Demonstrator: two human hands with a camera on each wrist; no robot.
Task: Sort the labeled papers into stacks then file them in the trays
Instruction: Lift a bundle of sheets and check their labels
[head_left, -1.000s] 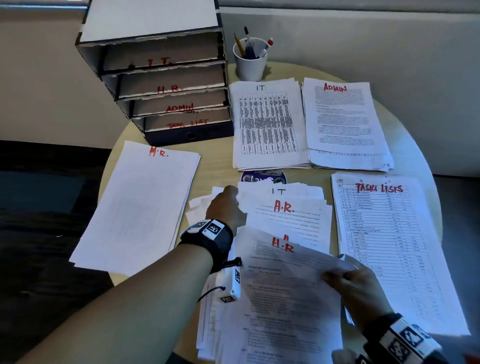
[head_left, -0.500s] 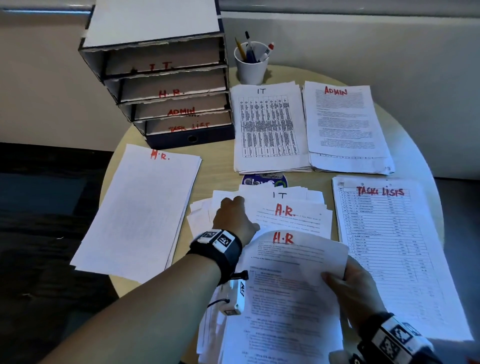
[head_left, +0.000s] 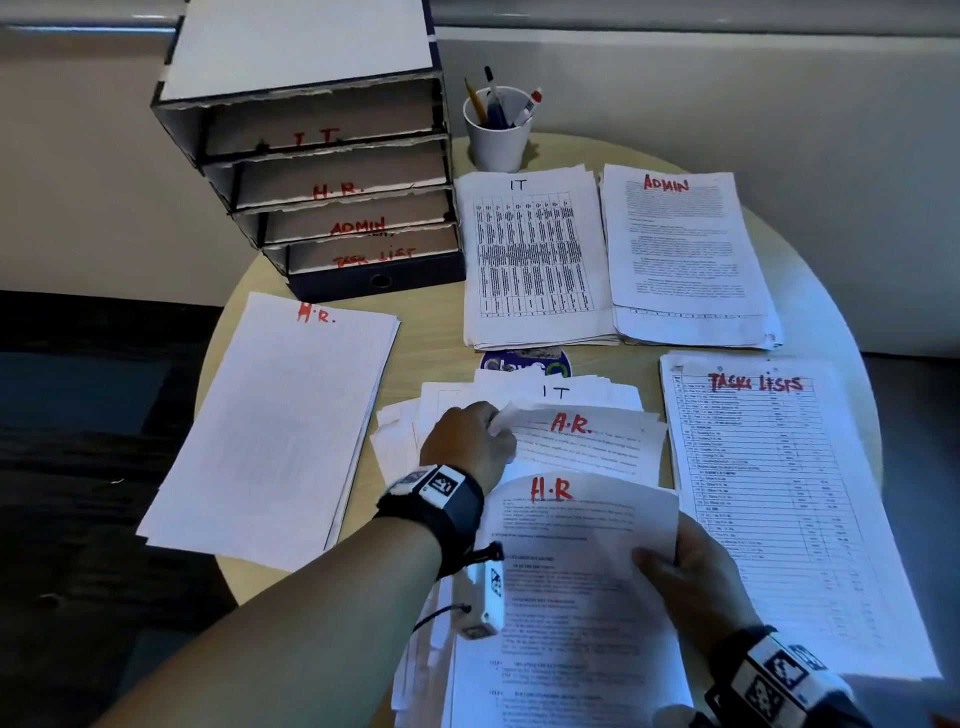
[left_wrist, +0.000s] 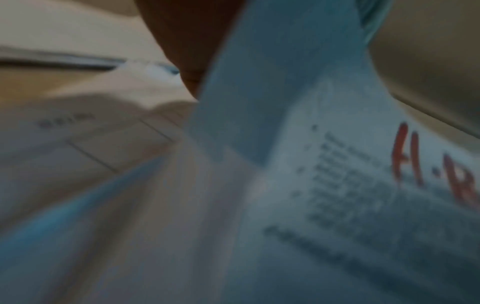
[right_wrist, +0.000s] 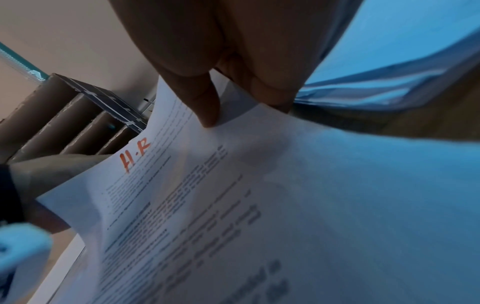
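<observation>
A loose unsorted pile (head_left: 524, 397) lies mid-table. My left hand (head_left: 493, 423) rests on it and pinches up the left corner of a sheet marked A.R. (head_left: 587, 441) in red; that lifted corner (left_wrist: 259, 86) fills the left wrist view. My right hand (head_left: 655, 558) grips the right edge of a sheet marked H.R (head_left: 561, 571), thumb (right_wrist: 206, 102) on top, and the H.R sheet (right_wrist: 233, 195) bows upward. Sorted stacks lie around: H.R. (head_left: 270, 431), IT (head_left: 535, 260), ADMIN (head_left: 685, 254), TASK LISTS (head_left: 779, 493). The labelled trays (head_left: 322, 171) stand at the back left.
A white cup of pens (head_left: 496, 130) stands behind the IT stack. A round blue sticker (head_left: 524, 364) shows between the IT stack and the pile. The round table's edge (head_left: 208, 374) runs close under the H.R. stack, which overhangs it at the left.
My left hand slid a little towards me on the pile and now pinches up a sheet corner. The right hand's H.R sheet has bowed upward more.
</observation>
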